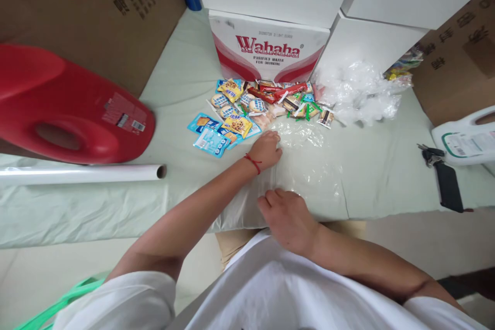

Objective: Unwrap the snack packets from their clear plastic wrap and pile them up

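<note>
A clear plastic bag (pixel 309 165) lies flat on the cloth-covered table in front of me. My left hand (pixel 266 150), with a red string round its wrist, is closed at the bag's far left part, fingers curled onto the film. Nearer to me, my right hand (pixel 289 219) has its fingers bent and closed on the film by the table's front edge. Just beyond my left hand lies a pile of small wrapped snacks (pixel 257 105) in yellow, blue, red and white. Blue snack packets (pixel 212 142) spread at its left side.
Crumpled clear plastic bags (pixel 359 93) sit right of the snacks. A Wahaha carton (pixel 270 46) stands behind. At left are a red jug (pixel 96 108) and a white roll (pixel 85 173); at right, a white bottle (pixel 469 136), keys (pixel 430 154) and a black case (pixel 448 186).
</note>
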Demonstrator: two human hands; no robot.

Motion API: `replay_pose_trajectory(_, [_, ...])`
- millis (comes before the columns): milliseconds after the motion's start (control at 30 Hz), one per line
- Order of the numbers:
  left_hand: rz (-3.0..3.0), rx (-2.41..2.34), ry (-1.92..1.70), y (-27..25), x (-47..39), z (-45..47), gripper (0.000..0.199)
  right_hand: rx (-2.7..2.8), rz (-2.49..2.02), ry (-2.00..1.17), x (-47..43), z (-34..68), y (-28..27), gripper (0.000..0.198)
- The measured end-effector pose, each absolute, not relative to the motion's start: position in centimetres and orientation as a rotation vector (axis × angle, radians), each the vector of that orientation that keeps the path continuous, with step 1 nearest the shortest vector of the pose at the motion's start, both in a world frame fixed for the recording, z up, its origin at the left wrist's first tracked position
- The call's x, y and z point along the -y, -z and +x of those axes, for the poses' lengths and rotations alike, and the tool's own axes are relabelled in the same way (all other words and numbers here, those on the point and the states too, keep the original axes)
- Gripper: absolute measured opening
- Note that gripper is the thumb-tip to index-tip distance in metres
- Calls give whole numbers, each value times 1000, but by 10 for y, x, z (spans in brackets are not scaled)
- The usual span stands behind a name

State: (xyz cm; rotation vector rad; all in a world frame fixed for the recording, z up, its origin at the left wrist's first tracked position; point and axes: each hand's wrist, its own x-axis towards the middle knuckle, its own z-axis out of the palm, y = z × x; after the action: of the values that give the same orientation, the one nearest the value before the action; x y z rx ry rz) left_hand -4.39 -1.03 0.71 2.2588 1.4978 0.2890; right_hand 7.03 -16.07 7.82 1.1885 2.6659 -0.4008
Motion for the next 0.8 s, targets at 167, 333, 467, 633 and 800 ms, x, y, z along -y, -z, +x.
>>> replay_pose_trajectory(167, [2276,-1504,-218,-20,5,-46,31,-2717,1038,492,166,48,-47,15])
replay_pose_trajectory(333, [2234,-1695,-214,-22,17,-27,32,-2813,951,516,173,33,-23,17])
replay_pose_trajectory(467, [2227,-1859,-338,-5,34,-16,31,-2905,848,636,178,38,-23,17])
replay_pose_trajectory(633, [2258,-1833,-458,14,44,-21,34,-3120,1375,854,164,75,-45,31])
replay_pose_trajectory(800, [2284,-1781,-503,14,48,-31,40,-2862,1984,349,129,123,-12,61])
